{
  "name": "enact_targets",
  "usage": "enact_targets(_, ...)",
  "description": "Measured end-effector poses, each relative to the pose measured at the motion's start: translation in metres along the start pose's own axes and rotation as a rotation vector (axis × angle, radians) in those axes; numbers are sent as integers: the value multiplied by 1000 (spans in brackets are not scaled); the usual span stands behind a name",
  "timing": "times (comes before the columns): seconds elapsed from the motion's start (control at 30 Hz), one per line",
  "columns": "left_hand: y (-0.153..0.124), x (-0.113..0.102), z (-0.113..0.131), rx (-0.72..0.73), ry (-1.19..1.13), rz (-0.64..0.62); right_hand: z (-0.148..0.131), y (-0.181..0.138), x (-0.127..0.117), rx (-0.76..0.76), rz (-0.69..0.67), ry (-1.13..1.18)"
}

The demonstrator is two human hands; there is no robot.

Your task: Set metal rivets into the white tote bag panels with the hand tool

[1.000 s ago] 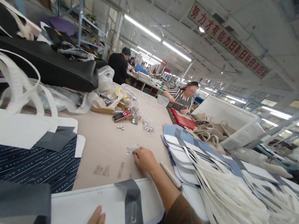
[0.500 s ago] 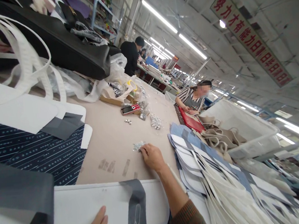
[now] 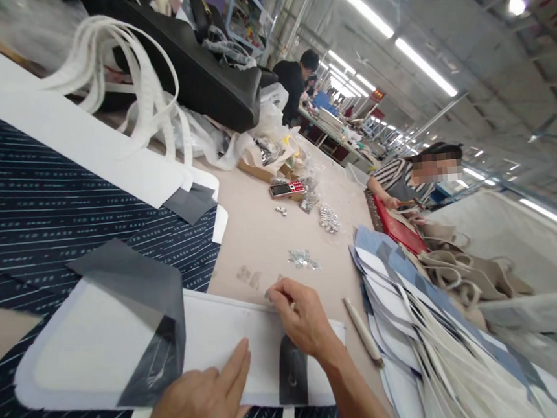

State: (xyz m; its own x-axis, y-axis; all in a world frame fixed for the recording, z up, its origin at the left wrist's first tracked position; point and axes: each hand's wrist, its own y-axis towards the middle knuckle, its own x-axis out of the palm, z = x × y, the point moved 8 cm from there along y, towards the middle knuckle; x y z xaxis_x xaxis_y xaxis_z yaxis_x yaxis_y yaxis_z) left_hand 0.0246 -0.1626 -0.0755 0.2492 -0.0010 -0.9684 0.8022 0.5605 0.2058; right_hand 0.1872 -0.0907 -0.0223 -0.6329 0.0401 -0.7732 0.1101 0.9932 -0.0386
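On the beige tabletop, a white panel lay under the left hand, fingers outstretched, gripping nothing visible, while the right hand pinched an apparent small metal piece by its far edge, seemingly positioning that needed fine control.

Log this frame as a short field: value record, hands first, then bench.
left hand: laid on the white panel, fingers extended
right hand: fingertips pinched by the panel's far edge, apparently on a tiny grey piece, too small to identify
panel detail: dark grey patch below the right hand
beyond hands: flat shiny pieces scattered on the table
farther out: red-and-black phone, heap of silver bits
right side: pale rod, stacked panels with white straps
left side: dark striped fabric
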Motion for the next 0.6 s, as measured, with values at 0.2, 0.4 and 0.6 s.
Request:
enact_targets(0.2, 2, 5, 1, 5, -56, -68, -29, -11, 38, -159, -145, -459)
enact_targets(0.4, 4, 8, 1, -6, -95, -140, -34, -9, 50, -164, -284, -746)
enact_targets(0.6, 7, -5, 1, 6, -90, 25, -38, -3, 54, -96, -351, -809)
